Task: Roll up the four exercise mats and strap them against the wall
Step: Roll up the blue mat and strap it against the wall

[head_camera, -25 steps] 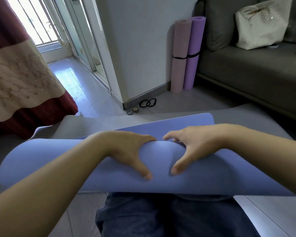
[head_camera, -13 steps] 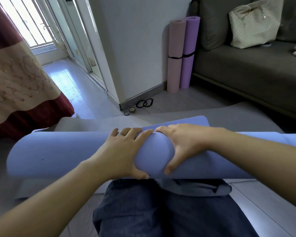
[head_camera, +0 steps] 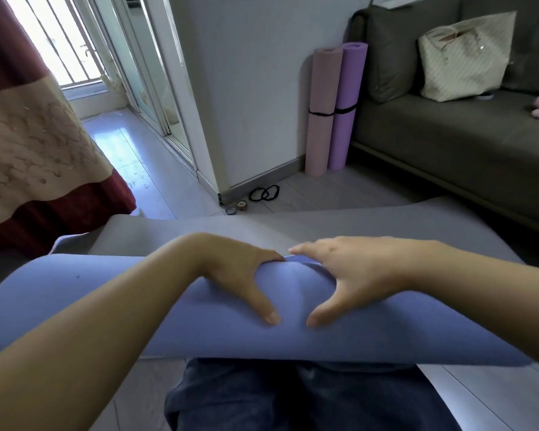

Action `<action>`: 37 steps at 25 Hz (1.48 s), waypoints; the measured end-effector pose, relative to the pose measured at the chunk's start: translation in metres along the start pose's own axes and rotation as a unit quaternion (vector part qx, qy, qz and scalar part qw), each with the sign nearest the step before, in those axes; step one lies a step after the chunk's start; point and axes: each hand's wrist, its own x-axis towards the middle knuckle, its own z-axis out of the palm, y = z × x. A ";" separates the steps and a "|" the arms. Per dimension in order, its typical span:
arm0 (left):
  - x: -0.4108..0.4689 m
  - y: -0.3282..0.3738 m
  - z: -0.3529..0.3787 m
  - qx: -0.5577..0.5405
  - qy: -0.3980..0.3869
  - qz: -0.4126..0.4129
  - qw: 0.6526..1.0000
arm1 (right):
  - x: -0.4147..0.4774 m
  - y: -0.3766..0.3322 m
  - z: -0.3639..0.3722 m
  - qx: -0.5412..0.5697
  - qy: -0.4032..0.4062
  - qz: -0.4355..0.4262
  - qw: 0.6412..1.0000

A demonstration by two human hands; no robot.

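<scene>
Blue foam fills the lower half of the view: the blue mat (head_camera: 371,337) is wound into a thick roll lying crosswise over the person's knees, on top of a grey mat (head_camera: 339,222) that lies flat on the floor (head_camera: 339,188) beneath it. Both hands press on the roll near its middle, and that placement looks chosen to keep the winding even, since pressure at the centre stops one end creeping ahead of the other. The left hand (head_camera: 237,272) lies over the crest with its fingers curled down the far side and its thumb stretched toward the body; its grip is wide, spread across the foam rather than closed round it. The right hand (head_camera: 349,275) mirrors it, fingers hooked over the far edge and thumb pointing inward, so the two thumbs nearly meet, though a small gap shows between them. Neither hand encloses the roll; they clamp it by pressing down and pulling back. Two finished rolls, a pink mat (head_camera: 321,110) and a purple mat (head_camera: 347,104), stand upright against the wall beside the sofa (head_camera: 448,144), each ringed by a black strap. Spare black bands (head_camera: 263,192) lie on the floor by the wall corner, presumably for the two mats not yet strapped.
</scene>
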 end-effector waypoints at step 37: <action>0.049 0.048 -0.057 -0.748 0.313 0.132 0.571 | 0.047 0.104 -0.070 0.291 0.349 0.049 0.889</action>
